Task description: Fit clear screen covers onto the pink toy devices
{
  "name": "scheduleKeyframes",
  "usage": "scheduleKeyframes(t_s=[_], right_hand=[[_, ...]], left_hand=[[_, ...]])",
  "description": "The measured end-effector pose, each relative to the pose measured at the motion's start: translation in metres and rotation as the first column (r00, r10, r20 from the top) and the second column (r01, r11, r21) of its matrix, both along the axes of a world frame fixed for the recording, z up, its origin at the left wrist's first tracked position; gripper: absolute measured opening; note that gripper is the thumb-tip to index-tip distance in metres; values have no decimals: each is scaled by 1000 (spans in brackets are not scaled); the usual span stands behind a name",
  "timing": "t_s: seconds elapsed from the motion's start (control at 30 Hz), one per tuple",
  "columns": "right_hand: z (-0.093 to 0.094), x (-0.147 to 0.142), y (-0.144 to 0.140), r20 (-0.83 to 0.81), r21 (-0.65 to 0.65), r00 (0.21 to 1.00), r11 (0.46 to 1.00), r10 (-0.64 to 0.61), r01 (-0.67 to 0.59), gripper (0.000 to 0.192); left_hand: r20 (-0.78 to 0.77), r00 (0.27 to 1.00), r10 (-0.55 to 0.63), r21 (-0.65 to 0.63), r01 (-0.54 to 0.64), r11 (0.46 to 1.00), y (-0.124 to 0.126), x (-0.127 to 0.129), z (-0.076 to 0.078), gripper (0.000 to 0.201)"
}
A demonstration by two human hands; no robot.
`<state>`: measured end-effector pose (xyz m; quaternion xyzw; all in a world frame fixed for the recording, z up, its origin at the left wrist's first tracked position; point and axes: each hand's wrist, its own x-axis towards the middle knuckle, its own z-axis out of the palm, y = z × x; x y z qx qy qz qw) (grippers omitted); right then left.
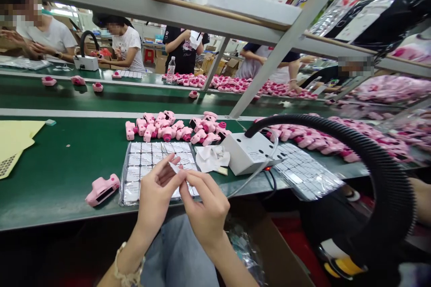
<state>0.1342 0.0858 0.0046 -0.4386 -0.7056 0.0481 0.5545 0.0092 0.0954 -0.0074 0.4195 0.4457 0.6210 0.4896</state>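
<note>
While both hands pinch one small white label (175,169) between them, left hand (155,197) and right hand (205,210) closed fingertip to fingertip just above the near edge of the desk (60,175), a slip could crease it or stick it to skin. Under them, one sheet of labels (148,166); left, one lone pink toy camera (102,189); farther, a pile of pink cameras (175,129), roughly twenty; right, one white box (251,152).

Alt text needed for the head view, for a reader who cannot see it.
Two bare hands, left hand and right hand, pinch a small white sticker together above a clear plastic sheet of white labels on a green workbench. A pink toy camera lies left of the sheet, with a pile of pink toy cameras behind it.
</note>
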Motion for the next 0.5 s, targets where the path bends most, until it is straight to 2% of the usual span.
scheduleKeyframes(t_s=[0.03,0.07,0.13,0.17,0.23,0.3,0.4,0.5], right_hand=[[0,2,-10,-65,-108,997,993,34,-41,18],[1,6,-18,-142,-229,987,968,70,-102,17],[3,16,-31,-298,-409,947,880,122,-242,15],[3,22,-37,-351,-460,927,839,129,-290,15],[3,32,-46,-403,-523,908,787,111,-328,19],[2,39,-55,-429,-571,898,741,98,-354,22],[2,46,-66,-506,-626,856,638,105,-448,31],[5,51,-79,-618,-644,780,507,99,-574,43]], left_hand=[[40,999,22,-3,-22,1000,-8,2,-2,50],[1,999,51,17,-51,999,-15,1,-4,47],[-205,973,105,144,-76,987,-26,-4,-10,39],[-325,936,135,244,-55,968,-31,-8,-12,37],[-508,837,202,439,50,897,-41,-14,-12,35],[-607,754,251,550,170,818,-50,-18,-9,33],[-691,678,251,564,289,773,-62,-18,-1,36],[-696,690,197,544,328,772,-71,-14,5,40]])
